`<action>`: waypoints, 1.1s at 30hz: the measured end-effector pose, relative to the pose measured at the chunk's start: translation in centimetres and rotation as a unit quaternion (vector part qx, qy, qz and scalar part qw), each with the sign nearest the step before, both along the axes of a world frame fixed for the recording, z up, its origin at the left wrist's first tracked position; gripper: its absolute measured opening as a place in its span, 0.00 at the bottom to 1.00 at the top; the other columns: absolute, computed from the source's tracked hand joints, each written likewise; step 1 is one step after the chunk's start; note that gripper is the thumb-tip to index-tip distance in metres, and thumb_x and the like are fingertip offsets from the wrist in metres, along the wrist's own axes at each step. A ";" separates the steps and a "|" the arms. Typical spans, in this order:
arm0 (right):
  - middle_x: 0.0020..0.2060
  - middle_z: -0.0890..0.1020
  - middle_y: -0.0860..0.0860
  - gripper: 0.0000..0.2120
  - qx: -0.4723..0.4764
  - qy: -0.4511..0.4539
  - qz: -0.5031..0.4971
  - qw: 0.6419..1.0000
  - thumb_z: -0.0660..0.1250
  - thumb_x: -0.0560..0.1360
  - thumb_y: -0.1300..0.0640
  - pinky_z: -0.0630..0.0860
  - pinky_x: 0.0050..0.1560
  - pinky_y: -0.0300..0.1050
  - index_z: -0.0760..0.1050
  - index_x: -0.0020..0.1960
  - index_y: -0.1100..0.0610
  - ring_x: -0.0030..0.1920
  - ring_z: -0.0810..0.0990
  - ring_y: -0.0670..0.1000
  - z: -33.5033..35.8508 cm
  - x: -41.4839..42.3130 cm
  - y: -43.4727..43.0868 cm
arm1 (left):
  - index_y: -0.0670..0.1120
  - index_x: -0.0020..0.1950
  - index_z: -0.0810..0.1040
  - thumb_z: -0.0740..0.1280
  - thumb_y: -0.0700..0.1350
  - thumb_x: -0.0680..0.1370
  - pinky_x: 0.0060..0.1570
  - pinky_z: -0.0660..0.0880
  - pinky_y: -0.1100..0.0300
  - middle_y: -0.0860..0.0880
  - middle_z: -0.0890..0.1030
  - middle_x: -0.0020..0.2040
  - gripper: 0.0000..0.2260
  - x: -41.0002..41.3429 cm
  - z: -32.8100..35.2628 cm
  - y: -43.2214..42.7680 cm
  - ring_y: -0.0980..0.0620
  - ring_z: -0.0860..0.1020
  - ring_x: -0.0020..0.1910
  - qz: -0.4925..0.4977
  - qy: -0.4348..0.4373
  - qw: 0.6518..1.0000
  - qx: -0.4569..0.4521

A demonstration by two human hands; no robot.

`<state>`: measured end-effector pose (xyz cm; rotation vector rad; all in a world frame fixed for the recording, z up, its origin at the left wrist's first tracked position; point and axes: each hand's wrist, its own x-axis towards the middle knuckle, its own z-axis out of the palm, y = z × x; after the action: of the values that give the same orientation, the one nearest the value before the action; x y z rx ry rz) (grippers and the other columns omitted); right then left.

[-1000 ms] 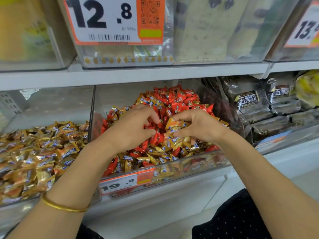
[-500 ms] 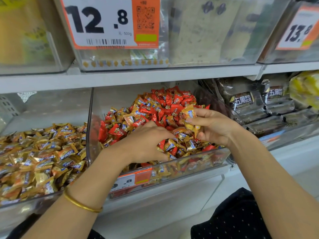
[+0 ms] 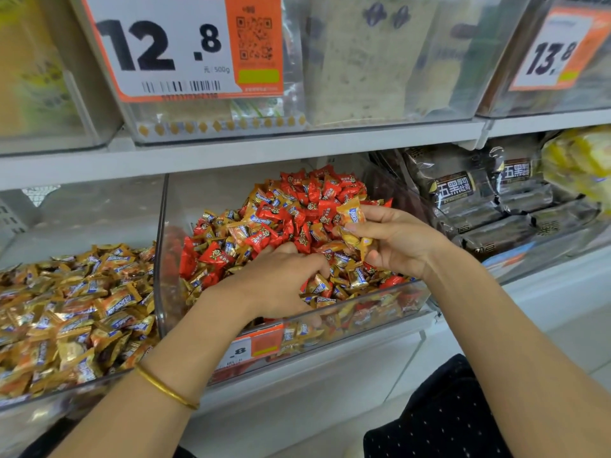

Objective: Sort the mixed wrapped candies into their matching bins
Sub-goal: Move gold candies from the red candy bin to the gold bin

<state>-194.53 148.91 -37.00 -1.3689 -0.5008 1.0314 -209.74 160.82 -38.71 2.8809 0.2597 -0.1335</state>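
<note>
Several gold candies [image 3: 352, 217] now up in right hand [image 3: 398, 241]

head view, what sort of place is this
Probably a shop's loose-sweets aisle: clear plastic bins of red and gold wrapped candies, a white and orange price tag reading 12.8 per 500g, white shelves.

A white and orange price tag [image 3: 172, 47] reading 12.8 hangs above the white shelf [image 3: 231, 153]; a second tag [image 3: 555, 57], reading 13.8, hangs to the right. Under the shelf on the right lie dark packets [image 3: 463, 193] with white lettering, and yellow packets [image 3: 578, 160] beside them. A small orange tag [image 3: 251, 348] shows lower down. A gold bangle [image 3: 165, 388] circles the left wrist. Black dotted fabric [image 3: 439, 418] fills the bottom right.
</note>
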 end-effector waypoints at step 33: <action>0.37 0.84 0.54 0.13 0.080 0.121 -0.068 0.987 0.66 0.73 0.65 0.68 0.20 0.32 0.75 0.57 0.57 0.30 0.82 0.51 1.0 -1.1 0.6 | 0.49 0.38 0.80 0.69 0.38 0.74 0.38 0.73 0.74 0.56 0.82 0.31 0.08 -1.8 1.7 1.4 0.64 0.78 0.33 0.169 -0.355 0.847 -0.358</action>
<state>-195.65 149.50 -36.02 -1.1032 -0.2974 1.0071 -211.54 162.21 -37.03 1.9223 0.4417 0.7273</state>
